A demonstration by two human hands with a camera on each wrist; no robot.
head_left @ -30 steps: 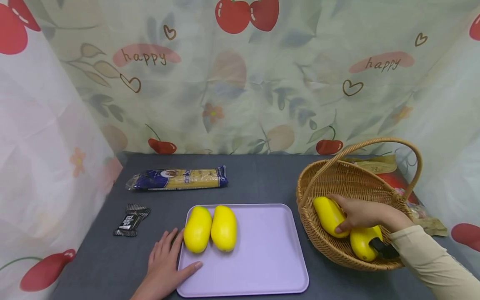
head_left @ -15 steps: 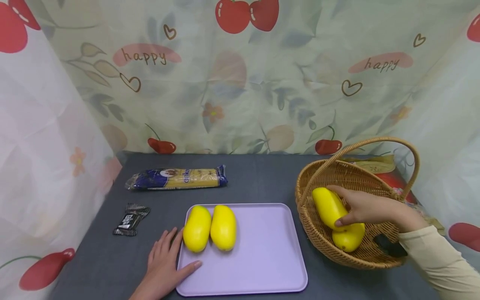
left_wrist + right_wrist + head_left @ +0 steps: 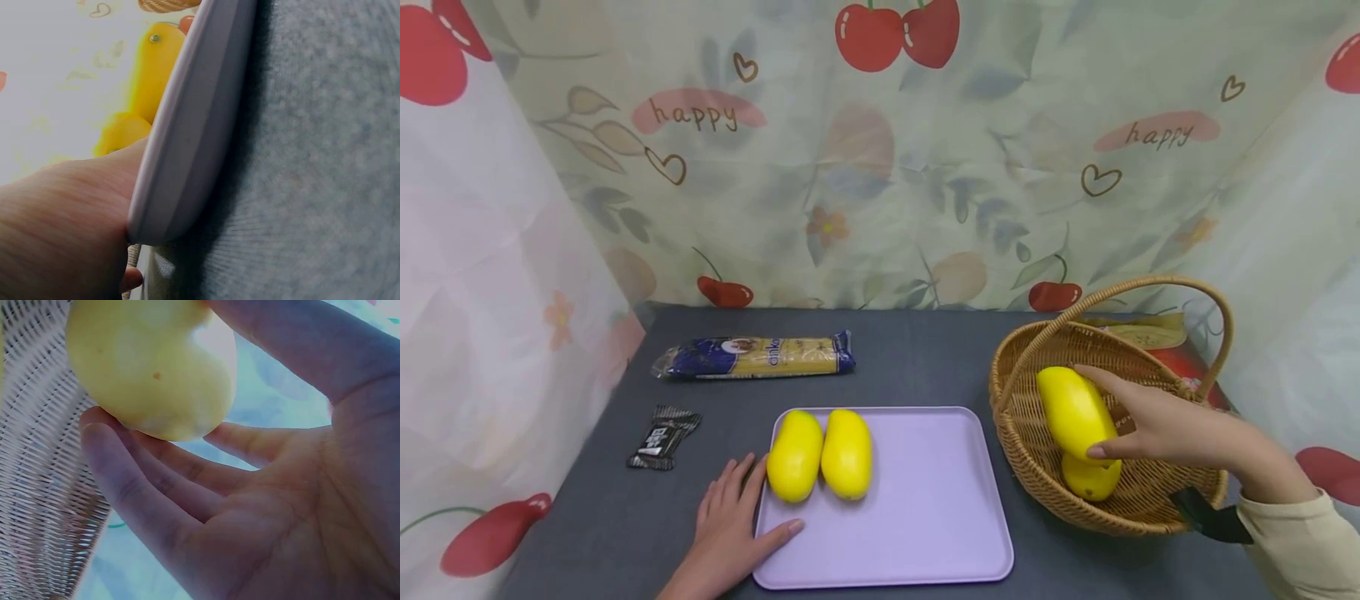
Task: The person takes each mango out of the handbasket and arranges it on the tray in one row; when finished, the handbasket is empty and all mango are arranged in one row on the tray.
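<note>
1 held mango (image 3: 1075, 412): pinched by my right hand (image 3: 1157, 429) at basket (image 3: 1116, 354) | 1 lower mango (image 3: 1090, 483): just below it | 2 paired mangoes (image 3: 794, 457): beside my left hand (image 3: 730, 525), fingers extended, touching tray (image 3: 932, 500)

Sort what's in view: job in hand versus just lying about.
Likely in the job:
upper fruit, gripped by right hand
lower fruit, partly hidden
wicker basket
lilac tray, left hand touching
tray's two fruits

Likely lying about:
blue-and-yellow packet
small black packet
packaging behind basket
</note>
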